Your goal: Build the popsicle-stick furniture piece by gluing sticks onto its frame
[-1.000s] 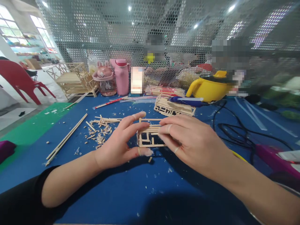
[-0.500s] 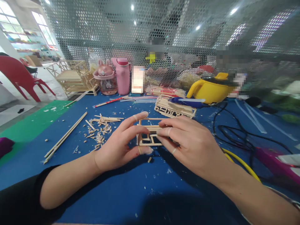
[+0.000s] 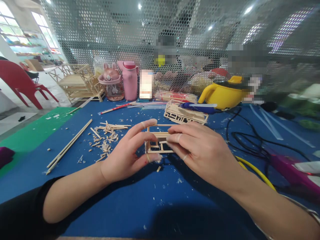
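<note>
Between my hands is a small frame of thin wooden sticks (image 3: 162, 134), with a lattice of short pieces along its near side. My left hand (image 3: 132, 148) grips its left end, fingers on top and thumb at the lower edge. Closed over the frame's right part is my right hand (image 3: 202, 143), its fingertips pinching at the sticks; they hide that end. Tape or wrapping shows on several fingers. Just behind, a similar stick-built piece (image 3: 185, 115) lies on the blue table (image 3: 120, 210), with a blue-handled tool (image 3: 197, 106) resting on it.
Cut stick scraps (image 3: 106, 140) and two long sticks (image 3: 70, 145) lie to the left. Along the back stand a pink bottle (image 3: 130, 81), a rabbit-eared jar (image 3: 113, 85), a lit phone (image 3: 146, 85) and a yellow pot (image 3: 225, 95). Black cables (image 3: 250, 141) run at right, before a perforated screen (image 3: 105, 36).
Both hands keep their hold on the stick frame, with barely any shift of the fingers. The whole view has moved slightly.
</note>
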The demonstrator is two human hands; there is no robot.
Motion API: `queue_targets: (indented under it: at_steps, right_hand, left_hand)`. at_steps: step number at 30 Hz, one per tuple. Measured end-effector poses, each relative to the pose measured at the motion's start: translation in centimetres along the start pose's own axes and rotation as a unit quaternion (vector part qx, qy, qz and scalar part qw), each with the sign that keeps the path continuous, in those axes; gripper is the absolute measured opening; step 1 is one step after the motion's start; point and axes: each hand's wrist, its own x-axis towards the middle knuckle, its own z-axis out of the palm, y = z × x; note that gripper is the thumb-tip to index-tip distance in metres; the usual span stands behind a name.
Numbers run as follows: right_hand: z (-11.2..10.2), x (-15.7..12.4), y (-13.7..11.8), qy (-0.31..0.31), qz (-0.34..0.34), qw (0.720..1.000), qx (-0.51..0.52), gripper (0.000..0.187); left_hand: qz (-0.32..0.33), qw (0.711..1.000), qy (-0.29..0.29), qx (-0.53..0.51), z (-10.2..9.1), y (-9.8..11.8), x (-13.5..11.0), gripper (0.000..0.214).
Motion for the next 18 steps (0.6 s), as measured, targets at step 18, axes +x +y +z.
queue_targets:
  at_steps: [18]
  right_hand:
    - [0.48, 0.03, -0.36, 0.021, 0.025, 0.999, -0.020, 0.015]
  left_hand:
    - [0.018, 0.999, 0.015, 0.024, 0.23, -0.15, 0.07, 0.031]
